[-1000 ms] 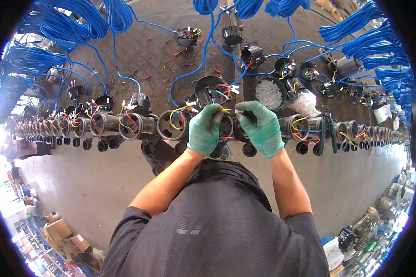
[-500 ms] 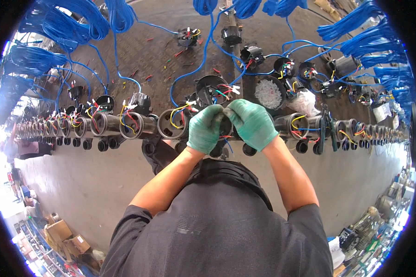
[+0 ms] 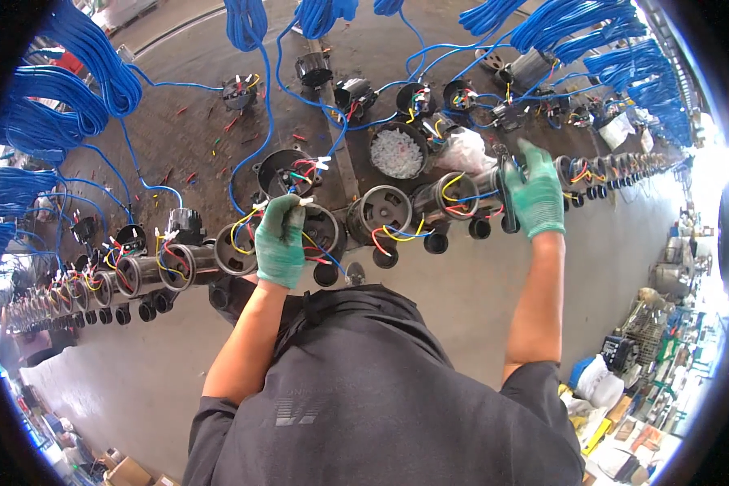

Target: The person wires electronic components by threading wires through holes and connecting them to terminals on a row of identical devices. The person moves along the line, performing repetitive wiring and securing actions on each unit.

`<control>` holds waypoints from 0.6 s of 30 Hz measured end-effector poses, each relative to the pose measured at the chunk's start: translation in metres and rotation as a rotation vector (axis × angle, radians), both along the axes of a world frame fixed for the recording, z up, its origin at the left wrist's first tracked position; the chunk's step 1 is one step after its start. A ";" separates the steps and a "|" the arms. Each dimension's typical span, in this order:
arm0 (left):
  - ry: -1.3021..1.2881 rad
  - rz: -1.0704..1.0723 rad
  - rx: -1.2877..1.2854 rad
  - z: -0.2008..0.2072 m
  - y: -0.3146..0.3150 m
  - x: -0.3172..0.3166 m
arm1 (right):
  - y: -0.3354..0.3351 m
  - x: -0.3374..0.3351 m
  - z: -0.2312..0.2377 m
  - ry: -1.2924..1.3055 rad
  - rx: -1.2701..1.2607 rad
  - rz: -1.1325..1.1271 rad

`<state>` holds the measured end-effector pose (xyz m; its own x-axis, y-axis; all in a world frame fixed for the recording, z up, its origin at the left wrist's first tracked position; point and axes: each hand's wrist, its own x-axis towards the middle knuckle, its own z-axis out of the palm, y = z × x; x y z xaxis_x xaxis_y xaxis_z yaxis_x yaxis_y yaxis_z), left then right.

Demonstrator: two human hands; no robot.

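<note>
My left hand (image 3: 280, 245), in a green glove, is closed in a pinch. A small white wire connector (image 3: 305, 201) sticks out at its fingertips. Just beyond it is a black round housing (image 3: 269, 172) with red and green wires and white connectors, joined to a blue cable. Beside that hand stands an open grey motor casing (image 3: 321, 230) with red, yellow and blue wire ends. My right hand (image 3: 536, 193), also gloved, is raised with its fingers stretched and apart, beside dark-handled pliers (image 3: 508, 194). Whether it touches them I cannot tell.
A row of cylindrical casings (image 3: 379, 212) runs along the bench edge. A black bowl (image 3: 398, 151) holds small whitish pieces, next to a clear plastic bag (image 3: 464, 151). Coils of blue cable (image 3: 53, 105) line the far side. Red wire scraps (image 3: 300, 138) dot the brown bench (image 3: 211, 130).
My hands, together before, are now apart. The right has moved right to the pliers, while the left stays pinched near the same housing. The view has shifted and turned to the right.
</note>
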<state>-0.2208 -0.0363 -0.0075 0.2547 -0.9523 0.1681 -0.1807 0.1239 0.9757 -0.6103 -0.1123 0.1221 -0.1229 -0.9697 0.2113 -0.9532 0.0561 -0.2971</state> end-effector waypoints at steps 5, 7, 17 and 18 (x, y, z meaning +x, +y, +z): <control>0.071 -0.040 0.011 0.008 0.002 -0.003 | 0.006 -0.042 -0.048 0.271 0.339 -0.016; 0.133 -0.063 0.017 0.013 0.004 -0.006 | 0.006 -0.043 -0.055 0.313 0.344 -0.044; 0.150 -0.028 0.048 0.012 0.003 -0.002 | 0.011 0.062 -0.006 -0.242 -0.123 0.577; 0.340 -0.095 -0.002 0.011 0.004 -0.004 | 0.015 0.082 -0.004 -0.171 -0.147 0.704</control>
